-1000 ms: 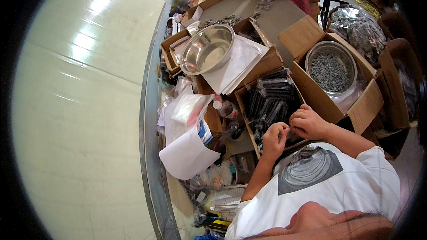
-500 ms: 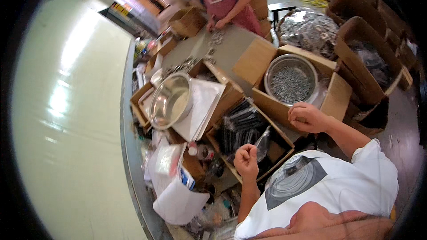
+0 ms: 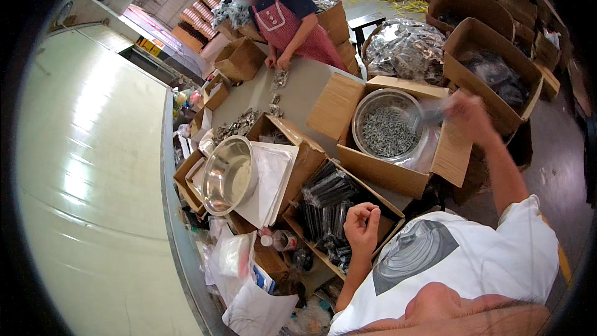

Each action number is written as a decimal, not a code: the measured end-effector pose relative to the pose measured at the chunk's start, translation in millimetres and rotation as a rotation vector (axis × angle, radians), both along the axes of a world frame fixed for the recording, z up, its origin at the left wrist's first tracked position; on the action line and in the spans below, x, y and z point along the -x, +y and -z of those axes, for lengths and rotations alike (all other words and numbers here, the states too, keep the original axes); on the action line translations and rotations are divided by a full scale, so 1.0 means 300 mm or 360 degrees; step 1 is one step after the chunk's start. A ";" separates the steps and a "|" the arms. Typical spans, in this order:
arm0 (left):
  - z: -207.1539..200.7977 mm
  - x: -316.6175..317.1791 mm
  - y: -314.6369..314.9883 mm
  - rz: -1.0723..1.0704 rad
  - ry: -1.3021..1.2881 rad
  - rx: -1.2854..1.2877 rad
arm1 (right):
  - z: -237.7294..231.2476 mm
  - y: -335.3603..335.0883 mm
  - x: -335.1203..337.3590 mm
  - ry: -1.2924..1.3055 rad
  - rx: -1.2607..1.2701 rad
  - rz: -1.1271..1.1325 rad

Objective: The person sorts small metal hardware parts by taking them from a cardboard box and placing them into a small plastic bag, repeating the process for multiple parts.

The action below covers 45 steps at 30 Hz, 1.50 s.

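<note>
My right hand (image 3: 471, 117) is raised beside the right flap of the screw box, smeared by motion. From its fingers a blurred, greyish plastic bag (image 3: 432, 116) sticks out to the left, over the rim of a steel bowl (image 3: 357, 126). Small grey screws (image 3: 390, 132) fill the lower part of that bowl, which sits in an open cardboard box (image 3: 379, 165). My left hand (image 3: 362, 229) is closed, fingers curled and thumb up, with nothing visible in it. It hovers over a carton (image 3: 373, 194) holding several black parts in clear bags (image 3: 326, 202).
An empty steel bowl (image 3: 212, 180) leans on white sheets (image 3: 273, 180) at the left. A bottle (image 3: 283, 240) lies nearby. Across the table (image 3: 308, 81) a person in a red apron (image 3: 283, 25) handles small metal parts. Tall cartons (image 3: 460, 65) with bagged items stand at right.
The clear bag by my left hand is gone from there. My right hand has risen away to the far right and now holds a blurred bag. The view has shifted, showing more of the co-worker.
</note>
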<state>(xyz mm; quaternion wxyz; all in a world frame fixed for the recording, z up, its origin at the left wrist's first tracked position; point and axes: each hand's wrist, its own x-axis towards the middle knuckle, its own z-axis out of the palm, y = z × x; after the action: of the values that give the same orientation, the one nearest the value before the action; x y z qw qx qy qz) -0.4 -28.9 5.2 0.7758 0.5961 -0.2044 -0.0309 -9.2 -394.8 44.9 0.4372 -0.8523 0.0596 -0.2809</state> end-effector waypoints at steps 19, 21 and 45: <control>0.010 0.082 0.076 -0.0114 0.0296 -0.0434 | 0.158 0.107 -0.237 0.1691 0.1240 0.0448; 0.031 0.088 0.077 -0.0109 0.0320 -0.0426 | 0.200 0.075 -0.259 0.1767 0.1244 0.0411; 0.014 0.085 0.064 0.0049 0.0302 -0.0483 | 0.213 -0.079 -0.153 0.0872 0.0025 0.0456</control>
<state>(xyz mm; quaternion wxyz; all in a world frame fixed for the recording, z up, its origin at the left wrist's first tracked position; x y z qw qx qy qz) -25.8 -9.7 1.0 0.6922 0.6976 -0.1324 -0.1293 36.7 -418.5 -19.1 0.3543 -0.8825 0.2926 -0.1000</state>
